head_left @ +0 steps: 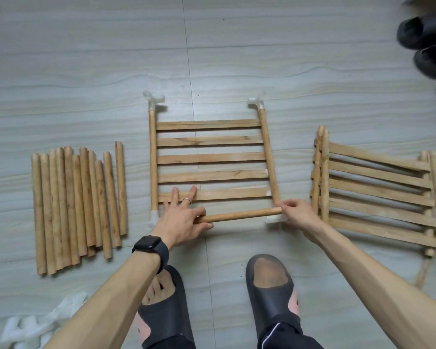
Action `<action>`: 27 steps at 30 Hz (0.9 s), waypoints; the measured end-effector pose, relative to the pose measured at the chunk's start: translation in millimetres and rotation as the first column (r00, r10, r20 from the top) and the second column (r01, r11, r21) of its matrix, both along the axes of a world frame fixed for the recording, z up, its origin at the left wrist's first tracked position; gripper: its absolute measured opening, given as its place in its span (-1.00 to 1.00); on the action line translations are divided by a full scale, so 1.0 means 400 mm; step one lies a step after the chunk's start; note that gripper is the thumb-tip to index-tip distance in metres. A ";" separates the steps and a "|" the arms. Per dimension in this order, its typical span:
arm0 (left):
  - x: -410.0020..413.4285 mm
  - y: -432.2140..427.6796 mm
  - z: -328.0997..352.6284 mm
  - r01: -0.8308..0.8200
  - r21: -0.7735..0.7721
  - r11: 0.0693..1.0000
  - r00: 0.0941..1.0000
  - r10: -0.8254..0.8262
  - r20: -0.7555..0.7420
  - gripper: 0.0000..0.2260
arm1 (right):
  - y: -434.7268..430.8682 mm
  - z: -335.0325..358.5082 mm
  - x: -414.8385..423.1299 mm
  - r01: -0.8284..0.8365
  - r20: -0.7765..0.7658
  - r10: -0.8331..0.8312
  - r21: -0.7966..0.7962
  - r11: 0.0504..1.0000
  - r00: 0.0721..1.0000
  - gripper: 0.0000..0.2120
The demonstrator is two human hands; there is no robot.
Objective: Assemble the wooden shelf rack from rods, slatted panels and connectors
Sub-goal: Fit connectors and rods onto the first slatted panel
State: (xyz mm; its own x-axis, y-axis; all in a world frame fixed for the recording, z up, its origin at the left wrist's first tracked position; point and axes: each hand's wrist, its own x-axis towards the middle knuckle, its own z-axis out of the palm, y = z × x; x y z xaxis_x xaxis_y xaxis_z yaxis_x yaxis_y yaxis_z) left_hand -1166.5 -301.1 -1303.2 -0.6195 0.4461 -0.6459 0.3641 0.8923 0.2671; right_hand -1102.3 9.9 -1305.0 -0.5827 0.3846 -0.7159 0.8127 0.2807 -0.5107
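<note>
Pale tile floor (pixel 86 59), all parts laid flat on it.

Centre: one slatted panel (pixel 212 157), five slats between two side rails. White plastic at each corner: far-left connector (pixel 153 99), far-right connector (pixel 255 103), near-left connector (pixel 153 217), near-right connector (pixel 275 219).

Right of it: stack of spare panels (pixel 378 195), skewed. Left of it: pile of loose rods (pixel 78 205), side by side.

Piece being worked: one rod (pixel 239 215), crosswise along the panel's near edge, between the two near connectors. Cannot tell whether either end is seated.

It reads as light, stiff, dry bare wood: not slippery, unlikely to flex. Best held near both ends so each tip can be steered into a socket. The connectors are probably a push fit and may need a slight twist.

Left grip (pixel 184 217): thumb and forefinger pinch the rod near its left end. The other fingers lie spread on the nearest slat, likely steadying the panel.

Right grip (pixel 297 214): fingers curled round the rod's right end, just beside the near-right connector.

Both forearms reach forward and down, wrists low.
</note>
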 end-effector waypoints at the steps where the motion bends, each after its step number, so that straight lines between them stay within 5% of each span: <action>1: -0.001 -0.002 0.000 -0.001 0.005 1.000 1.000 0.001 0.000 -0.61 | 0.004 0.001 0.004 -0.054 -0.008 0.054 0.008 0.999 0.999 -0.82; 4: 0.002 -0.009 -0.003 0.005 0.011 1.000 1.000 -0.004 -0.019 -0.61 | 0.010 0.008 0.022 -0.162 0.006 0.162 0.018 0.987 0.987 -0.80; 8: 0.003 -0.013 -0.005 0.015 0.010 1.000 1.000 -0.015 -0.028 -0.60 | -0.019 0.013 0.039 -0.285 0.117 0.262 0.278 0.917 0.958 -0.75; 11: 0.002 -0.012 -0.004 0.016 0.010 1.000 0.999 -0.016 -0.027 -0.61 | -0.038 0.016 0.066 -0.048 0.053 0.040 0.160 0.986 0.998 -0.75; 14: 0.001 -0.013 -0.003 0.024 -0.001 1.000 0.999 -0.024 -0.029 -0.61 | -0.017 0.028 0.087 0.083 -0.052 -0.077 0.142 0.986 0.996 -0.73; 17: 0.002 -0.015 -0.002 0.031 -0.006 1.000 0.999 -0.031 -0.020 -0.59 | 0.010 0.051 0.090 0.243 -0.173 -0.246 -0.038 0.969 0.954 -0.73; 27: 0.007 -0.011 0.001 0.039 -0.029 0.999 0.998 -0.040 -0.052 -0.55 | 0.012 0.037 0.090 0.048 -0.205 -0.042 0.023 0.999 0.978 -0.73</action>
State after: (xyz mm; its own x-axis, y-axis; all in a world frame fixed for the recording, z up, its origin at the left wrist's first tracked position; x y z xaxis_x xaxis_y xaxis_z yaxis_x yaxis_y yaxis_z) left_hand -1163.6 -305.4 -1302.8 -0.6350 0.4534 -0.6255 0.4121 0.8836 0.2222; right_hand -1066.1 14.7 -1290.1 -0.6974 0.4319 -0.5719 0.7039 0.2629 -0.6599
